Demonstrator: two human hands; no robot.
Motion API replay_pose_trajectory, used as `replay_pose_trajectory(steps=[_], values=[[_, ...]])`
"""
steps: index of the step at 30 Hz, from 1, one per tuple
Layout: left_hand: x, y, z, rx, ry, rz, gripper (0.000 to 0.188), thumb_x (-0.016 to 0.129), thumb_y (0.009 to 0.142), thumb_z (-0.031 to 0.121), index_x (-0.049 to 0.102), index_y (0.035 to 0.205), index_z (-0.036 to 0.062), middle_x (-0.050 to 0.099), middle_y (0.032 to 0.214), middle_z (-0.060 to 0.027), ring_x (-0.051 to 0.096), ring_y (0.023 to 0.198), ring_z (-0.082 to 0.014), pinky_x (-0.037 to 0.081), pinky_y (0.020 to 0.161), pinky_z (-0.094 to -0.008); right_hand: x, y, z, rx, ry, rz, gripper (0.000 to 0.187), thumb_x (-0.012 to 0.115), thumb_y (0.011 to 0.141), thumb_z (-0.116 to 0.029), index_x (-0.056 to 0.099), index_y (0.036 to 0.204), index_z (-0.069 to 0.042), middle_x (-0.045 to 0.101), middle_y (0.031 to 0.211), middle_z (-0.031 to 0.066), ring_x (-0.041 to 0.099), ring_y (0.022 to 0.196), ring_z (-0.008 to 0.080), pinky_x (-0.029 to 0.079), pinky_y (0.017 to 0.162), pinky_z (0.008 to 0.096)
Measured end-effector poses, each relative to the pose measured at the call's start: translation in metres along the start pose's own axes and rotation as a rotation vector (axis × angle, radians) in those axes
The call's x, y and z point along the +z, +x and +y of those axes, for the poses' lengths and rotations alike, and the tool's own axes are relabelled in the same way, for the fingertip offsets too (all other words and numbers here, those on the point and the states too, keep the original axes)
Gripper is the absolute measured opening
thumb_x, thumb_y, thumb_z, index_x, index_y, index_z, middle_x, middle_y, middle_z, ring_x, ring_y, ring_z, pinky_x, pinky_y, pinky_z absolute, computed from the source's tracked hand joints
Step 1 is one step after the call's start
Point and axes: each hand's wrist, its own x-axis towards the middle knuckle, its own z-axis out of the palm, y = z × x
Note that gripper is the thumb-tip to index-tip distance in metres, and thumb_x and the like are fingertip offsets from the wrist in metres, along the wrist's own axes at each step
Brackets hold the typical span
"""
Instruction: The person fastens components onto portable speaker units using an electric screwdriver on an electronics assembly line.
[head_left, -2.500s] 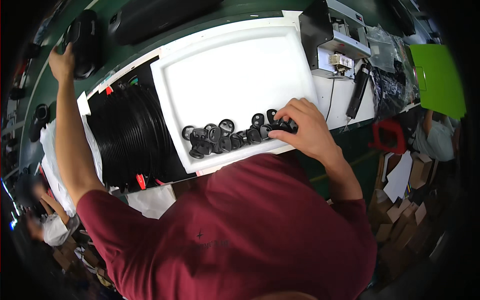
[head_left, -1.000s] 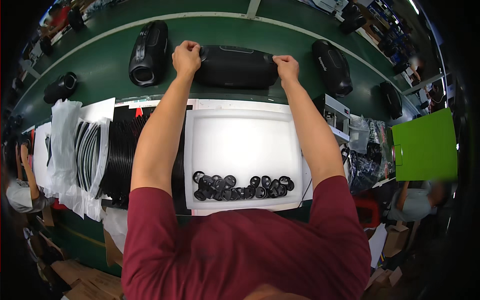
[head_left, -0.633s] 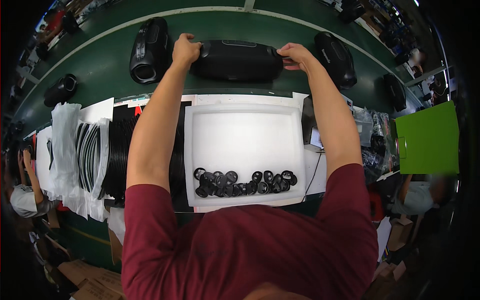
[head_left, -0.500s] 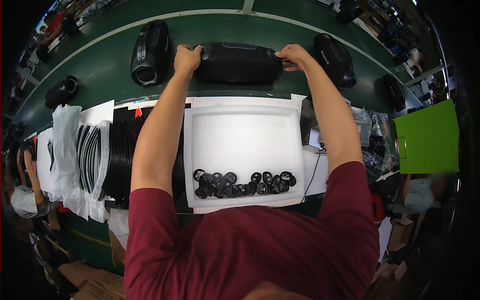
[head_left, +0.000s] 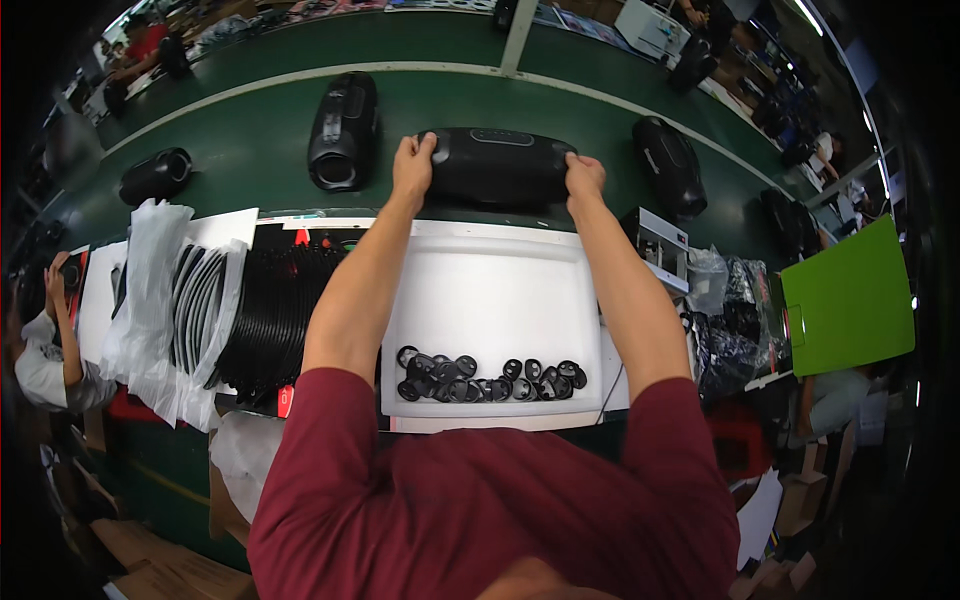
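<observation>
A black cylindrical portable speaker (head_left: 505, 172) lies crosswise in front of me on the green surface, a panel of small buttons on its upper side. My left hand (head_left: 412, 168) is closed around its left end, thumb on top. At the opposite end my right hand (head_left: 584, 176) grips too, with its fingers partly hidden behind the speaker. Nearer to me is a white foam tray (head_left: 490, 290). Several small black oval plastic parts (head_left: 440, 378) lie heaped along its near side.
More black speakers stand on the green bench (head_left: 240, 130): one left (head_left: 343, 130), one right (head_left: 668, 165). Stacked black rings (head_left: 275, 310) and white wrapping (head_left: 150, 300) lie left of the tray. A metal box device (head_left: 660, 245), plastic bags (head_left: 735, 310) and a green panel (head_left: 850, 300) are right.
My right hand has closed onto the speaker's right end, where its fingers were spread before. The whole view has shifted, and the speaker now appears lower and nearer the tray.
</observation>
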Motion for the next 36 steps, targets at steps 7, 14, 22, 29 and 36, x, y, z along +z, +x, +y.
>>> replay_pose_trajectory(steps=[7,14,22,29,36], values=[[-0.053,-0.108,0.091,0.377,0.114,-0.102,0.039,0.069,0.095,0.032,0.05,0.083,-0.0005,0.063,0.123,-0.0284,0.057,0.125,-0.0343,0.043,0.1,-0.0391,-0.121,-0.121,-0.053,-0.291,0.273,-0.161,0.046,0.066,0.098,-0.014,0.05,0.14,-0.006,0.059,0.095,0.002,0.049,0.079,0.0073,0.041,0.068,0.0223],[-0.119,-0.232,0.086,0.071,0.325,-0.237,0.043,0.064,0.096,0.039,0.052,0.089,-0.0019,0.061,0.125,-0.027,0.062,0.11,-0.0357,0.046,0.094,-0.041,-0.169,-0.219,-0.006,-0.193,0.158,-0.268,0.043,0.057,0.102,-0.007,0.047,0.144,-0.005,0.056,0.124,0.0098,0.058,0.105,0.0146,0.044,0.097,0.0273],[-0.208,-0.238,0.112,0.298,0.766,-0.148,0.019,0.072,0.089,0.019,0.067,0.099,0.0035,0.07,0.109,-0.0127,0.064,0.104,-0.0329,0.048,0.093,-0.0414,-0.181,-0.23,0.004,-0.268,-0.043,-0.305,0.03,0.058,0.102,-0.011,0.059,0.131,-0.004,0.057,0.131,0.0075,0.054,0.09,0.0077,0.044,0.083,0.0223],[-0.218,-0.26,0.095,0.122,1.068,-0.232,0.026,0.074,0.086,0.026,0.067,0.098,0.005,0.067,0.093,-0.0111,0.063,0.093,-0.032,0.049,0.082,-0.0422,-0.18,-0.242,-0.005,-0.444,-0.13,-0.283,0.026,0.059,0.1,-0.01,0.063,0.125,-0.005,0.054,0.139,0.0084,0.053,0.115,0.016,0.045,0.094,0.0291],[-0.207,-0.264,0.102,0.018,0.825,0.018,0.024,0.064,0.098,0.02,0.067,0.105,-0.0027,0.064,0.079,-0.0096,0.058,0.072,-0.0143,0.047,0.069,-0.0305,-0.192,-0.237,-0.005,-0.488,-0.155,-0.263,0.03,0.065,0.096,-0.01,0.063,0.126,-0.005,0.055,0.138,0.0099,0.054,0.119,0.0196,0.044,0.096,0.0323]])
